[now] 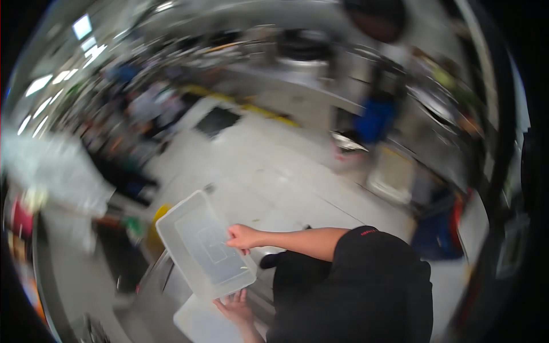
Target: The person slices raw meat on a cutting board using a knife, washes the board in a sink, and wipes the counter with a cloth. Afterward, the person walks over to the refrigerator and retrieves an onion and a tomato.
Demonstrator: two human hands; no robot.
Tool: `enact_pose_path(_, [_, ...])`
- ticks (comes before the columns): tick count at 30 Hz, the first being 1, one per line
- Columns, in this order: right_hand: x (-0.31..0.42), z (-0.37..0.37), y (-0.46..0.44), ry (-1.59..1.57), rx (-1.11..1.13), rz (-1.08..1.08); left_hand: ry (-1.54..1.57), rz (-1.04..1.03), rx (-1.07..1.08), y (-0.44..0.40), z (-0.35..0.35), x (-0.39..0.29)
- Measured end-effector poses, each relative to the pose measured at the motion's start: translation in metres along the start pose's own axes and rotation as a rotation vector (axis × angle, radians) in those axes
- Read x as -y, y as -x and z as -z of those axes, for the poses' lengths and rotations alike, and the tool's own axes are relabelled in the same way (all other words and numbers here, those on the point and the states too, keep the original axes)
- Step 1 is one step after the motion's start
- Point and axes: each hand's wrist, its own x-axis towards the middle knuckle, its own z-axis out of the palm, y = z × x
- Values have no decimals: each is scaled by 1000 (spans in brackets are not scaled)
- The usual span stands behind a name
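Note:
A translucent white plastic container [191, 240], rectangular and tilted with its inside toward me, is in front of my body. A few small pale bits cling inside near its lower right end. My right hand [243, 237] is closed on its long right rim, with the arm reaching in from the right. At the container's lower end is my left hand [234, 308], fingers stretched and apart, the tips at or very near the wall. Just below lies a flat white piece [200, 323], perhaps a lid or another container, partly hidden by the left hand and the container.
A yellow round object [160, 228] stands behind the container. Pale tiled floor [269, 177] stretches ahead, with a dark square patch [217, 121]. Blurred metal counters [297, 83] line the far side. A blue bin [374, 120] and blue-red container [440, 231] stand to the right.

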Motion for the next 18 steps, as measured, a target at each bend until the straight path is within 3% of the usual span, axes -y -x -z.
enact_pose_path(1, [-6,28,32,28,-61,-5,-63,105,78,-7,-6,14])
enact_pose_path(3, [-23,75,104,51,-235,-19,-513,313,167,-32,-2,54])
enact_pose_path(4, [-37,94,137,24,-314,-17,-555,358,224,-48,5,78])
enact_pose_path(6, [-84,128,204,31,-458,-109,-587,679,176,-78,36,138])
enact_pose_path(7, [-107,141,234,-25,-543,-150,-1027,544,615,-82,44,164])
enact_pose_path(8, [-129,155,266,-79,-623,-194,-1051,559,655,-69,24,184])
enact_pose_path(10, [-167,179,328,-258,-789,-243,-735,950,209,-39,-19,234])
enact_pose_path(11, [-197,192,354,-314,-816,-266,-614,1020,202,-26,-31,266])
enact_pose_path(12, [-226,200,380,-359,-840,-286,-849,931,552,-43,-6,316])
enact_pose_path(14, [-257,208,440,-413,-974,-308,-1312,444,1170,-72,38,409])
enact_pose_path(15, [-271,210,472,-400,-1058,-360,-1102,737,983,-49,21,435])
enact_pose_path(16, [-286,216,506,-382,-1148,-409,-1074,734,1006,-37,10,480])
enact_pose_path(18, [-322,233,584,-215,-1015,-559,-1061,820,974,-10,-3,580])
